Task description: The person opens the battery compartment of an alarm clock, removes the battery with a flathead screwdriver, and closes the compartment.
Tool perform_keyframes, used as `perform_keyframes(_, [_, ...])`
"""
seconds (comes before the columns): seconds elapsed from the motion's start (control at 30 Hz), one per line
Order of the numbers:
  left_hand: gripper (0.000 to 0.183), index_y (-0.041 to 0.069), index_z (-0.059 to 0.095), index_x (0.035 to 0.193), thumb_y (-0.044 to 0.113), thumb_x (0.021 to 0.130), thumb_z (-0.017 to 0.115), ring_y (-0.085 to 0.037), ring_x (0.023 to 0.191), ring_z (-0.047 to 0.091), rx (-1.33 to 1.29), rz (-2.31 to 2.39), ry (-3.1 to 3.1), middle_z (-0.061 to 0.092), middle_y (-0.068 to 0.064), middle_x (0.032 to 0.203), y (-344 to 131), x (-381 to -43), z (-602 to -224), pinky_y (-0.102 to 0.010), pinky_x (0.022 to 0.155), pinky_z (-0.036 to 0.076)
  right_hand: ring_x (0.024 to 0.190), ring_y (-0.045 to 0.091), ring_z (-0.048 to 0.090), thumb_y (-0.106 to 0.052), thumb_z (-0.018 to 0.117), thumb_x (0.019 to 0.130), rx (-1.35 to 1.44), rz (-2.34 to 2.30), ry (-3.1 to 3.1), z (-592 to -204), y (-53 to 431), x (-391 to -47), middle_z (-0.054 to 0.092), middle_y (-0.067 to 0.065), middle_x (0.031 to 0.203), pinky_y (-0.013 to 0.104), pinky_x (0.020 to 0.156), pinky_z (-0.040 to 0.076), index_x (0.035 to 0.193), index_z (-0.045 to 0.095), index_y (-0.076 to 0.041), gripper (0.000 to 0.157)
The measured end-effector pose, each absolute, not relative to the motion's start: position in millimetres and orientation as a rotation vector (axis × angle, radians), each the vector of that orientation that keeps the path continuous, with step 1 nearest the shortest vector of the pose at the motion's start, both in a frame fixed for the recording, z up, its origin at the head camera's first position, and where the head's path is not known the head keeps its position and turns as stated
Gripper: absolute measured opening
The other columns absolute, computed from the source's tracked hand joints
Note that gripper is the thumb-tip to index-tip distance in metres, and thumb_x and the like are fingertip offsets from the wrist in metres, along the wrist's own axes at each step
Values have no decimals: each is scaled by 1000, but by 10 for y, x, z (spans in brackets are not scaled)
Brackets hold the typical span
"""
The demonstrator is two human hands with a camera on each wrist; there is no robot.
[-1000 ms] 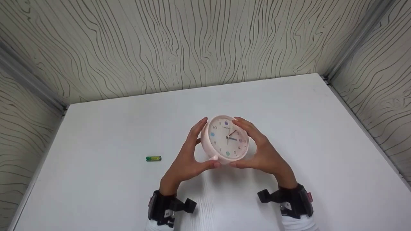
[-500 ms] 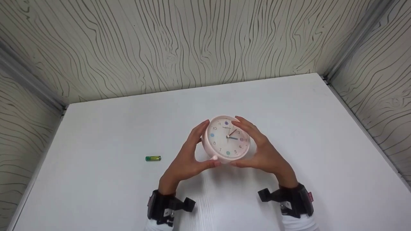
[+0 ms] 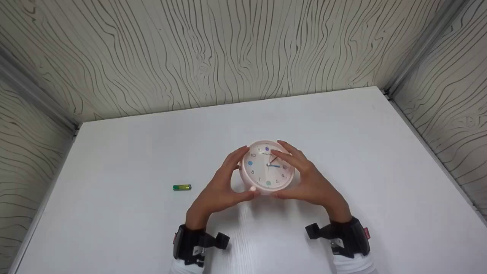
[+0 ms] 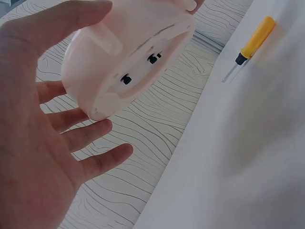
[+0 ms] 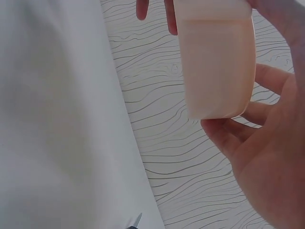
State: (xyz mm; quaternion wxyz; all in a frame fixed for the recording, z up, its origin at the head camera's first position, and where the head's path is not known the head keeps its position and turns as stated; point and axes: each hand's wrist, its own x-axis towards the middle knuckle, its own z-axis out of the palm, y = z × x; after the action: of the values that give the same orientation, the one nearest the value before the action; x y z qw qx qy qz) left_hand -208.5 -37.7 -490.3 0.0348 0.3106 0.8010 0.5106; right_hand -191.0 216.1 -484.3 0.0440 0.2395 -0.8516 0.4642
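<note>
A pink round alarm clock [image 3: 262,169] is held up between both hands, its numbered dial facing the head camera. My left hand [image 3: 220,192] grips its left side, thumb at the lower edge beside a small foot. On the other side my right hand [image 3: 317,186] holds the rim, with one finger lying over the upper right of the dial. Seen from the left wrist, the clock's back [image 4: 138,71] has a recess with black knobs. The right wrist view gives only the smooth pink casing [image 5: 217,71], with fingers around it.
Left of the hands, a green and yellow battery [image 3: 182,187] lies on the white table [image 3: 125,160]. A screwdriver [image 4: 255,40] with a yellow handle appears in the left wrist view. Wood-grain patterned panels [image 3: 236,49] enclose the table's back and sides.
The clock has tipped so its dial faces the head camera more squarely, and its top has come slightly nearer. A right finger has slid further over the dial. The battery stays put.
</note>
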Motion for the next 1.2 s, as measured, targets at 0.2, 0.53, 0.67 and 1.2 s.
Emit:
perform_keyframes(0.2, [94,26,28,153,40,76,81,-15,142,36,940,1511,2485,28,5,158,-412,-2095,-4946,-46,110,41,144,31,32,-36,91,64,734,1400,-2622,-4885,2145,-1925,30,9,159,60,109,36,143,49,-21,90])
perform_keyframes(0.53, [97,24,26,152,39,74,82,-15,142,35,880,1420,2500,29,5,158,-432,-2124,-5012,-45,111,39,145,33,32,-40,90,64,709,1400,-2670,-4959,2120,-1950,29,9,159,65,110,30,143,50,-22,90])
perform_keyframes(0.67, [99,24,26,152,40,73,83,-16,144,33,822,1377,2500,30,4,158,-430,-2130,-5033,-46,114,36,145,34,30,-41,89,65,701,1417,-2691,-4997,2118,-1955,27,10,159,64,110,32,143,49,-23,90])
perform_keyframes(1.2, [100,31,28,151,24,70,86,-17,142,35,713,1239,2457,31,4,155,-428,-2151,-5075,-45,113,37,147,33,26,-39,89,65,683,1505,-2776,-5173,2116,-1989,23,5,162,62,111,31,144,48,-28,90])
